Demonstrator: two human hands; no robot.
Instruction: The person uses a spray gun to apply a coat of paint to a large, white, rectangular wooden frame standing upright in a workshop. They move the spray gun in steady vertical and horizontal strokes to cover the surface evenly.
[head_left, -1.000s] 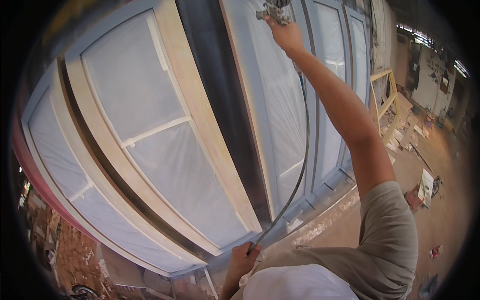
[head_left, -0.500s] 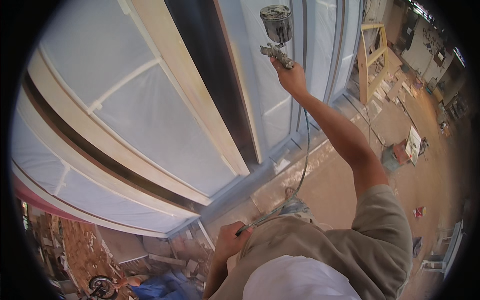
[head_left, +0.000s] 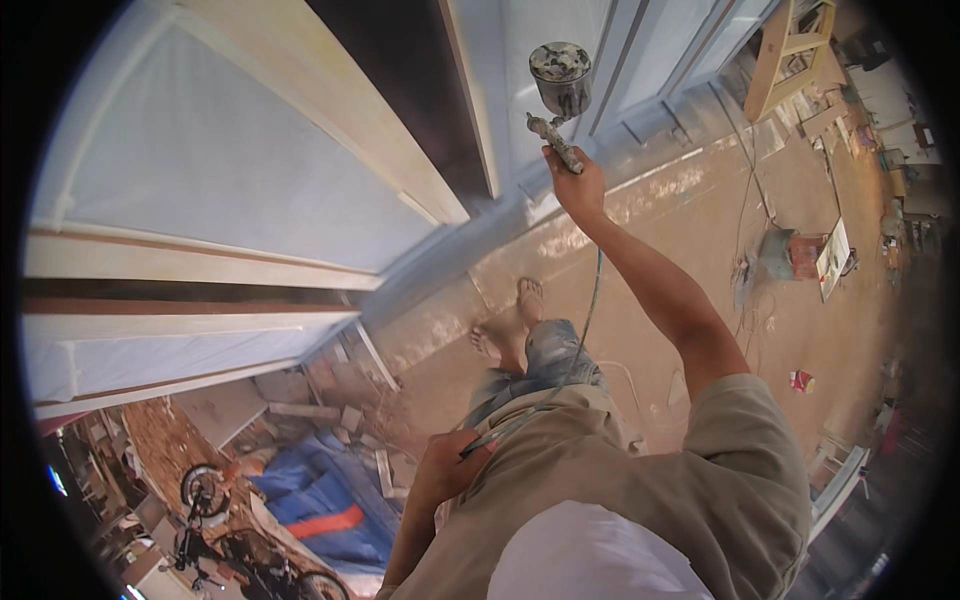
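At the far left we see a wide pale wooden frame (head_left: pixel 300 110) with white sheeting (head_left: pixel 190 180) stretched over its panels. Below it, at the lower left, a motorbike (head_left: pixel 215 520) stands beside a blue tarp (head_left: pixel 320 500) with an orange stripe.

Moving right, our left hand (head_left: pixel 447 468) sits close to our body, clenched around a thin grey hose (head_left: pixel 585 330). The hose climbs from that fist past our bare feet (head_left: pixel 510 325), which stand on the sandy brown floor (head_left: pixel 700 230), and runs along our raised forearm.

Further right and higher, our right hand (head_left: pixel 578 185) is closed around the handle of a spray gun (head_left: pixel 558 100), held up at arm's length near the frame's lower edge. The gun's metal cup sits on top, speckled with paint, and its nozzle points toward the frame.

At the far right, a wooden stand (head_left: pixel 790 50) and scattered boards lie on the floor, well apart from us.
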